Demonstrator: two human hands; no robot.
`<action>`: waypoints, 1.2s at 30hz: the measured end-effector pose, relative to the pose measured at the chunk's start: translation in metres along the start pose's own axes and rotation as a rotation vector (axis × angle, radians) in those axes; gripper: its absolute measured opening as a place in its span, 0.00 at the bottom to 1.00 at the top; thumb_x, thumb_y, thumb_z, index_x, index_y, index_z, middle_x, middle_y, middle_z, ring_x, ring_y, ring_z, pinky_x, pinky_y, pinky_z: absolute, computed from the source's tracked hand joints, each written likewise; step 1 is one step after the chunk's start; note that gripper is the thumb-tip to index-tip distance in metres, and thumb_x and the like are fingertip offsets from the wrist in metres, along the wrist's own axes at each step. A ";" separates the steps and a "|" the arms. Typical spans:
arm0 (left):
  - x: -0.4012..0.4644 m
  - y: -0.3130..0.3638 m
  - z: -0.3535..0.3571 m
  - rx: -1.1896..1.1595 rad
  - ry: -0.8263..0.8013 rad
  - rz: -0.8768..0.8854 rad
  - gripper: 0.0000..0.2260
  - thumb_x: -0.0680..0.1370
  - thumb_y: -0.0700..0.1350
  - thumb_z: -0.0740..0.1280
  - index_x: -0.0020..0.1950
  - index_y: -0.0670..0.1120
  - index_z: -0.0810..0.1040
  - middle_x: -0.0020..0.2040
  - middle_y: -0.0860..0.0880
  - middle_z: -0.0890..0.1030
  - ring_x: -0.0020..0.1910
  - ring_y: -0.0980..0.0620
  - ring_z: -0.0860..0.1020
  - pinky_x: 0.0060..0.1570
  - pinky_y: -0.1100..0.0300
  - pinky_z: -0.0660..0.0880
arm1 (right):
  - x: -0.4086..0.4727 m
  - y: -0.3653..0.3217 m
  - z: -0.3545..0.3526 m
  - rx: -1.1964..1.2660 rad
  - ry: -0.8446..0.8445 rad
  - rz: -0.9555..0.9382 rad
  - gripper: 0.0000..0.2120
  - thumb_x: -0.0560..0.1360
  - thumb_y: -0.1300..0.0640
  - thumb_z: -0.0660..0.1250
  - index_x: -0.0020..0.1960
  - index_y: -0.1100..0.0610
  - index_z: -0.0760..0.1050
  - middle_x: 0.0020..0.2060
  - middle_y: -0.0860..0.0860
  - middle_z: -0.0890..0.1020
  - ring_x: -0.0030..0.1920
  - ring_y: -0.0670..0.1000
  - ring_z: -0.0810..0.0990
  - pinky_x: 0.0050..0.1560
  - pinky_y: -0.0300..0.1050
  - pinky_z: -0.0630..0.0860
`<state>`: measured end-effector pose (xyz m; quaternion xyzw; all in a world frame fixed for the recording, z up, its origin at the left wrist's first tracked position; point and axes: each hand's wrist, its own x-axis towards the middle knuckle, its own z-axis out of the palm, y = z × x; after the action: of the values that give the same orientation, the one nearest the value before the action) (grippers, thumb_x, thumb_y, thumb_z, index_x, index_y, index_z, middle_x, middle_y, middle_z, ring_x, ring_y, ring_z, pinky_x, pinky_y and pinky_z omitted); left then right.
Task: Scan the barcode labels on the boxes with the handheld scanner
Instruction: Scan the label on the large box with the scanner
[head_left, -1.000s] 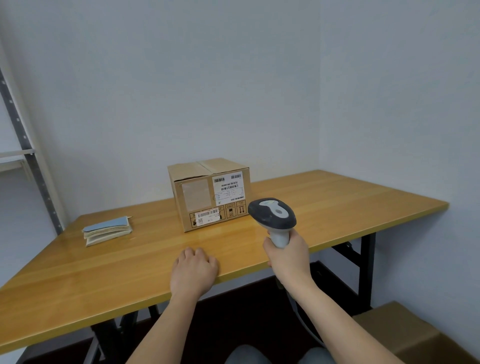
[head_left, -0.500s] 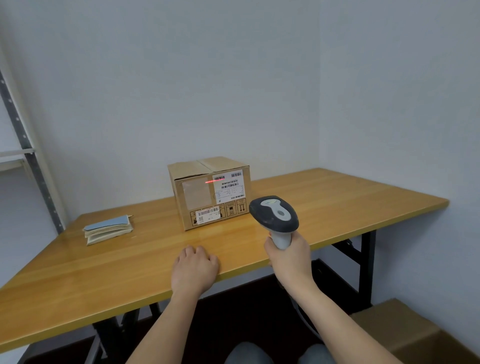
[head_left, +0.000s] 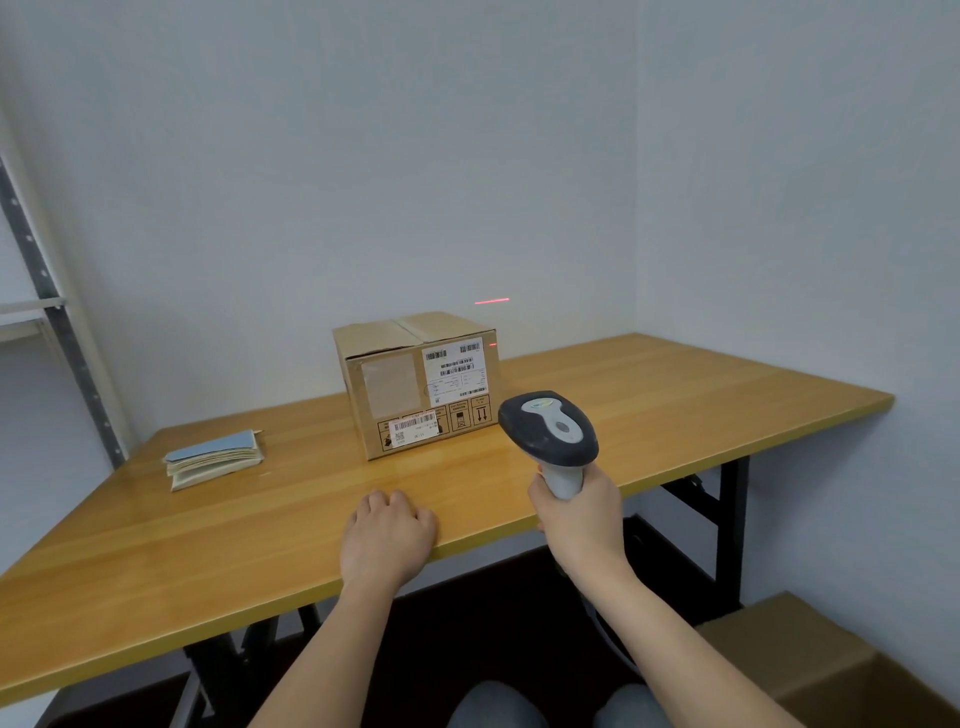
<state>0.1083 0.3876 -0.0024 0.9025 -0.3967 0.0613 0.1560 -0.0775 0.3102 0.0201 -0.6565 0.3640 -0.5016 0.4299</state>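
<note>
Gripping scanner (head_left: 549, 430) by its handle with right hand (head_left: 579, 512), fingers curled round, head raised above worktop (head_left: 701, 395) front edge, aimed toward box (head_left: 415, 382). Left hand (head_left: 387, 538) resting on worktop edge, knuckles up, fingers bent under, grasping nothing. Box closed, standing mid-worktop near back wall, well apart from both hands. White label (head_left: 456, 374) with several barcodes on front face upper right; smaller label (head_left: 414, 432) low on same face. Red scan line (head_left: 492, 301) landing on wall above box's right corner, off both labels; small red spot at box's top right edge. Booklet stack (head_left: 215, 458) left of box. Second box (head_left: 831, 670) on floor at right.
</note>
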 end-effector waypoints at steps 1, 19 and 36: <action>0.000 0.000 0.000 0.002 0.000 0.000 0.19 0.80 0.52 0.49 0.61 0.44 0.72 0.61 0.43 0.73 0.61 0.46 0.70 0.61 0.52 0.68 | 0.000 0.000 0.000 0.005 0.001 0.001 0.03 0.73 0.62 0.69 0.43 0.61 0.76 0.35 0.57 0.79 0.39 0.62 0.81 0.35 0.48 0.77; 0.001 -0.001 0.001 -0.005 -0.010 -0.004 0.19 0.80 0.52 0.48 0.61 0.44 0.72 0.61 0.43 0.73 0.61 0.46 0.70 0.62 0.52 0.68 | -0.012 -0.001 -0.009 0.075 0.005 0.026 0.06 0.74 0.61 0.69 0.42 0.55 0.73 0.34 0.51 0.77 0.37 0.57 0.80 0.40 0.53 0.81; 0.003 -0.002 0.002 0.006 -0.002 0.000 0.20 0.80 0.53 0.48 0.62 0.44 0.72 0.62 0.43 0.73 0.62 0.46 0.70 0.62 0.52 0.68 | -0.013 0.000 -0.009 0.032 0.000 0.017 0.03 0.73 0.62 0.69 0.43 0.62 0.76 0.33 0.55 0.78 0.36 0.59 0.80 0.37 0.52 0.80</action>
<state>0.1115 0.3862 -0.0045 0.9030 -0.3967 0.0616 0.1530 -0.0896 0.3198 0.0169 -0.6465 0.3617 -0.5037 0.4445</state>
